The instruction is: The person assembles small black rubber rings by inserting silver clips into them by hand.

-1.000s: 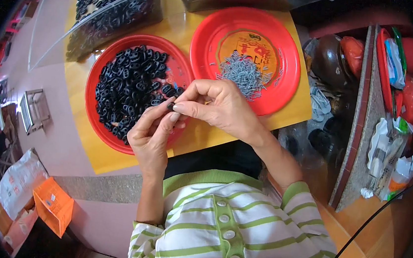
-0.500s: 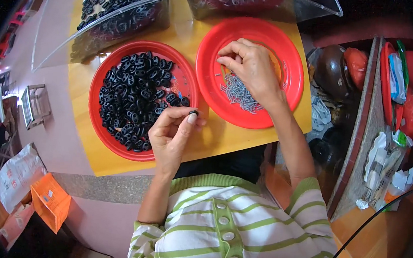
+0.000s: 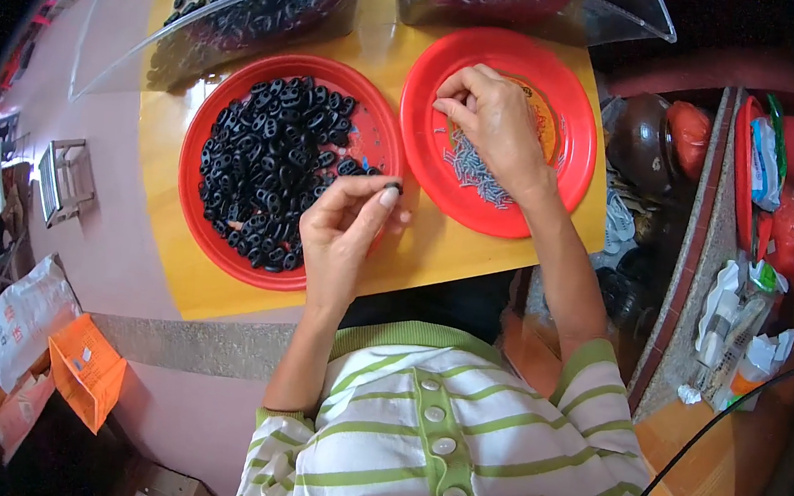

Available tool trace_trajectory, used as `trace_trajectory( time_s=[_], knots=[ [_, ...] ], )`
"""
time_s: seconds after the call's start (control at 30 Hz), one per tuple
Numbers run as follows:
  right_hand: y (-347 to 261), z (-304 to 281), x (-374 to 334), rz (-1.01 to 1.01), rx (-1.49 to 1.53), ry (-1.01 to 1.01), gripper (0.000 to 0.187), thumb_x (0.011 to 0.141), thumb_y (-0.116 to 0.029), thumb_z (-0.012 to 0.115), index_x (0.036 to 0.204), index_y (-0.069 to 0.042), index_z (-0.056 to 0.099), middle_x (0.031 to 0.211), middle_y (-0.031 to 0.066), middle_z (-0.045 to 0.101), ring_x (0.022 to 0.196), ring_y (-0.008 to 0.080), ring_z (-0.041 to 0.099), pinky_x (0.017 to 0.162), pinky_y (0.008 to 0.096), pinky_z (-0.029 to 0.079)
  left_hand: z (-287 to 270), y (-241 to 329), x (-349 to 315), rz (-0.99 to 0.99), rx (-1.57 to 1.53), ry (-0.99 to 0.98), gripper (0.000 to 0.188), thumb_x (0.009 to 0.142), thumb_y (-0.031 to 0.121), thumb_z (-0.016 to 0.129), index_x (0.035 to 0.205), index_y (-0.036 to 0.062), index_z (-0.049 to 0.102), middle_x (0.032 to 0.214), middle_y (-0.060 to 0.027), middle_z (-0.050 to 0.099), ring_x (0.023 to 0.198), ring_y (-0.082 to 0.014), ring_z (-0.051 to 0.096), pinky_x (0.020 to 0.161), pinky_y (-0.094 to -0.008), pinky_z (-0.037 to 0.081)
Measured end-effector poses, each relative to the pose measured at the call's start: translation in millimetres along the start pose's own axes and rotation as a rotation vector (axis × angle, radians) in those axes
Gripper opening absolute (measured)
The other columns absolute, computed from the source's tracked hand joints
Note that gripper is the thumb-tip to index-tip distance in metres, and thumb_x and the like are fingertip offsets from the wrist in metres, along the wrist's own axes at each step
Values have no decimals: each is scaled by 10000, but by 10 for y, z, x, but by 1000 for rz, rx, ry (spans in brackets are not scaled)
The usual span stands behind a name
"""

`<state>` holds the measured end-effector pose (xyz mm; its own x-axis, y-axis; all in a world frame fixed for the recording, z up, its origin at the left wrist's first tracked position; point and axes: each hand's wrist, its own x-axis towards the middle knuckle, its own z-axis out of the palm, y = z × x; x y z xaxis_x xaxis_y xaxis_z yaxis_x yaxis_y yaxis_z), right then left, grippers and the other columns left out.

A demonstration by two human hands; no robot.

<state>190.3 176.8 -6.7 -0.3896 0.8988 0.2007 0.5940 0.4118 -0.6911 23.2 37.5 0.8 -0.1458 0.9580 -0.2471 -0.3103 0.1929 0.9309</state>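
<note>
Lying heaped in the red tray [image 3: 190,175] at left are black pieces [image 3: 277,155]. Near the tray's right rim, the left hand [image 3: 343,216] has its fingers clamped on one small black piece [image 3: 394,187]. Farther right, the right hand [image 3: 493,128] is over the red plate [image 3: 572,169] of small grey metal bits [image 3: 477,175], fingers curled; I cannot tell whether their tips meet.

My L red dish [image 3: 189,192] & R red dish [image 3: 567,190] look like smooth, glossy plastic. Blk pcs [image 3: 272,155]: plastic w/ slight sheen. Grey pins [image 3: 478,177]: shiny metal. Bins [image 3: 289,29]: clear, glossy plastic. Yel. sheet [image 3: 444,257]: smooth, semi-gloss. My shirt [image 3: 354,445]: matt cloth, glossy btns [image 3: 443,446].
</note>
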Motion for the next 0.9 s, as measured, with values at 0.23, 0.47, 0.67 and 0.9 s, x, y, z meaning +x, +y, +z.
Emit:
trace_trajectory(
  time_s=[0.23,0.47,0.67,0.9],
  knots=[
    [-316,-138,-159,79,89,-93,111,782,-71,679,829,14,626,775,102,631,719,200,618,658,320,484,-97,37,28,-188,-474,-76,136,919,49,555,1023,-35,580,899,-142,657,728,-153,638,648,-252,523],
    [-682,-79,-527,298,878,-228,83,882,-67,623,940,-10,607,910,43,640,789,84,605,657,197,485,-63,103,5,-150,-481,-74,134,916,49,560,1022,-29,582,891,-134,655,735,-153,637,649,-247,519],
    [-726,-17,-570,265,936,-190,92,887,-82,619,949,-14,610,882,32,646,761,69,609,645,205,499,-61,136,-48,-106,-441,-79,124,909,49,571,1005,-27,591,879,-120,658,720,-143,631,627,-235,508],
    [-775,-32,-573,250,897,-195,82,883,-68,619,937,-7,612,871,29,647,758,76,619,629,208,519,-68,163,-81,-96,-383,-60,122,906,56,577,994,-24,601,867,-112,662,711,-133,631,622,-230,506]
  ],
)
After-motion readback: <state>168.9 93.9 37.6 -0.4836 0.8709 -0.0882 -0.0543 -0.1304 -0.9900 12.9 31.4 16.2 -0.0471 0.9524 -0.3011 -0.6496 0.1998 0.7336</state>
